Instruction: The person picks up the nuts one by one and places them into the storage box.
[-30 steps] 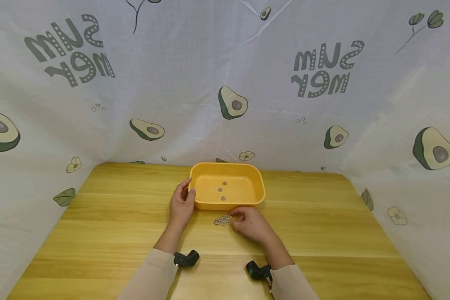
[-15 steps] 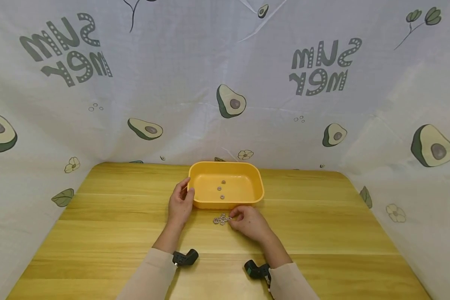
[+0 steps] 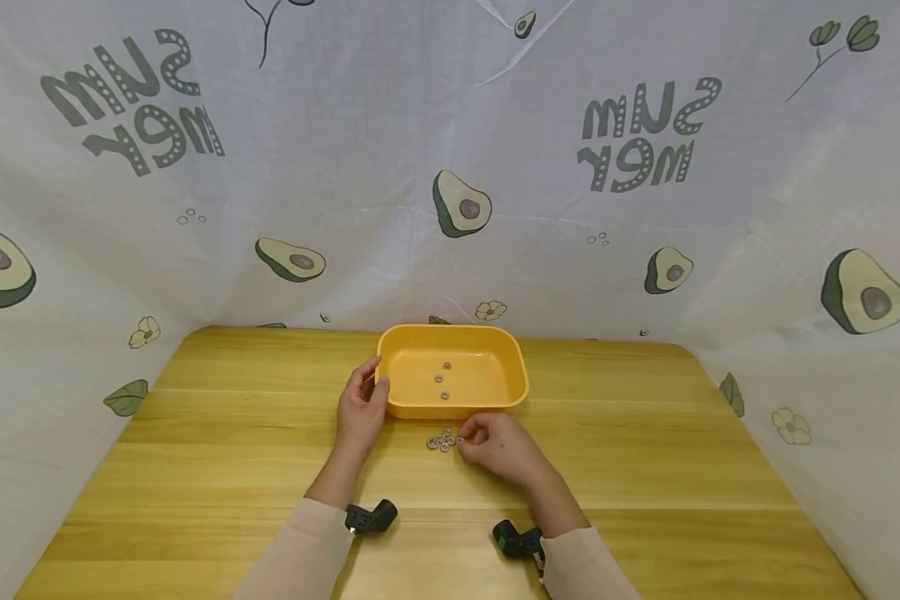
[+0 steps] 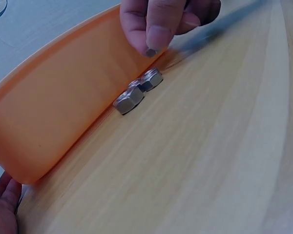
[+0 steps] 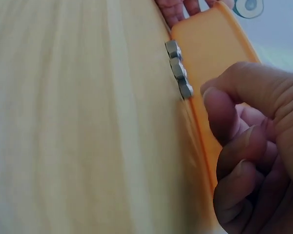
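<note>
A yellow plastic bin [image 3: 411, 412] stands on the table, with three small metal nuts [image 3: 445, 396] lying inside it. My left hand [image 3: 362, 414] holds the bin's left end, thumb at the front corner and fingers along the outer wall. Several hex nuts [image 3: 444, 447] sit bunched on the wood in front of the bin. At the right side of that bunch, my right hand [image 3: 504, 448] pinches one nut [image 4: 151, 52] between thumb and index finger. Only a dark sliver of it shows in the left wrist view; the fingers hide it in the right wrist view.
The wood-grain table [image 3: 645, 467] extends to both sides of the bin. Behind it hangs a white cloth [image 3: 375, 142] printed with avocados and lettering. Both sleeved wrists carry black cameras [image 3: 371, 517].
My right thumb and index finger have closed on the nut at the bunch's right edge. The left hand and the bin stay put; the head view has shifted slightly.
</note>
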A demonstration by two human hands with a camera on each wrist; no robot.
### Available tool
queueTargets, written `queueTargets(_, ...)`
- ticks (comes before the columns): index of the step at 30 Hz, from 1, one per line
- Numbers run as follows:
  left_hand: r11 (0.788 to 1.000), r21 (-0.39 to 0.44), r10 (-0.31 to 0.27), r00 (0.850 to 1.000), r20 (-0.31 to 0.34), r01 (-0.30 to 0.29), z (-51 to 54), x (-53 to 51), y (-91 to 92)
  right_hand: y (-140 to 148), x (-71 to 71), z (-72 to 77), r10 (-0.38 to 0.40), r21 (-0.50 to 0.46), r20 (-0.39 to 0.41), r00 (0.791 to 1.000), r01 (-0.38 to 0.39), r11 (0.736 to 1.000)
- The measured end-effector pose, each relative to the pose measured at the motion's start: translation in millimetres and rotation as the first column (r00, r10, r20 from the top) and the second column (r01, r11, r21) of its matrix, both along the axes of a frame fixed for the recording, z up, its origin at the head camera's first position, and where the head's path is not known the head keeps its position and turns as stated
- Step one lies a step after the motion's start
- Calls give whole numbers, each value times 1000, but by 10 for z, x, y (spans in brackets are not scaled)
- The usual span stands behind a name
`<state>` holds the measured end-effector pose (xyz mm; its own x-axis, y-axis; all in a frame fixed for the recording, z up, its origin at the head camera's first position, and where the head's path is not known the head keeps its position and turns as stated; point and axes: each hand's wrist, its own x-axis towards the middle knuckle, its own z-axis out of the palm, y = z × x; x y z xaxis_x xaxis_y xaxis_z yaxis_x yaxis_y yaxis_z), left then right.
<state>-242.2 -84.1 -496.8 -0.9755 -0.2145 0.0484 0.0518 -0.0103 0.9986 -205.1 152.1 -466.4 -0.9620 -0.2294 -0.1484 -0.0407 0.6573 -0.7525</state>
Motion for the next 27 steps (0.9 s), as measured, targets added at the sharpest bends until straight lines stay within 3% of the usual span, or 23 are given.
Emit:
queueTargets(12,1000,-10,10,1000,23,-10,-10,-31,19,-38,54,266,-47,-21,3,999,47,999)
queueTargets(17,1000,-9,5,1000,11,-4,-2,-9,2,-53,54,362,-77,-33,-49,996,76,997)
queueTargets(22,1000,-2,7,1000,2,-7,13,0,-1,-32,0,438,-102,-47,-103,989,98,994)
queueTargets(27,1000,2,20,1000,-3,-20,20,-18,6,-15,-156,509,-88,-23,-158,983,85,996)
